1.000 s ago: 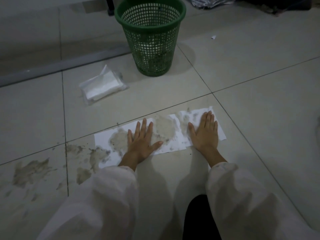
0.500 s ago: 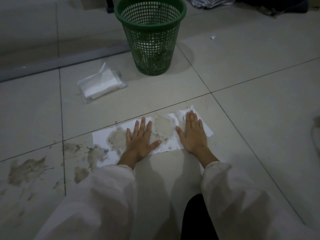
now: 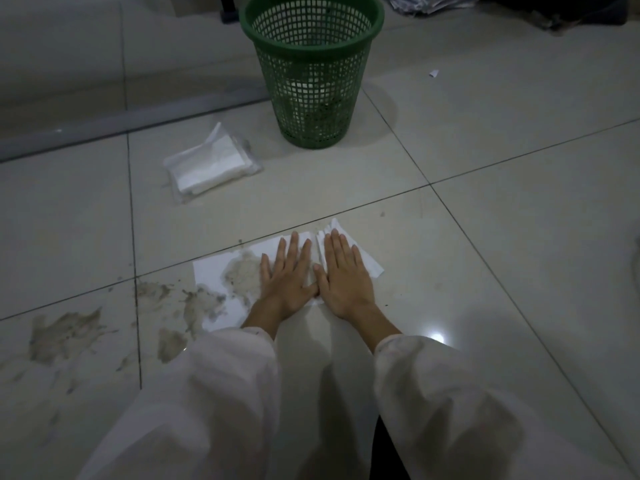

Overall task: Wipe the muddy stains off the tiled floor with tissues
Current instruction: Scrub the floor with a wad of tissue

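Two white tissues lie on the pale tiled floor. My left hand presses flat on the left tissue, which shows a brown mud blotch soaked through. Flat on the right tissue is my right hand, and this sheet is bunched into folds against the left one. The thumbs of both hands touch. Wet mud stains spread over the tiles to the left, and another patch reaches the left tissue's edge.
A green mesh waste basket stands behind the hands with soiled paper inside. An open pack of clean tissues lies to its left. A small paper scrap sits at the back right. A grey strip crosses the floor.
My right hand has slid left across the floor, pushing its tissue into folds, until it met my left hand. The left hand has stayed in place.
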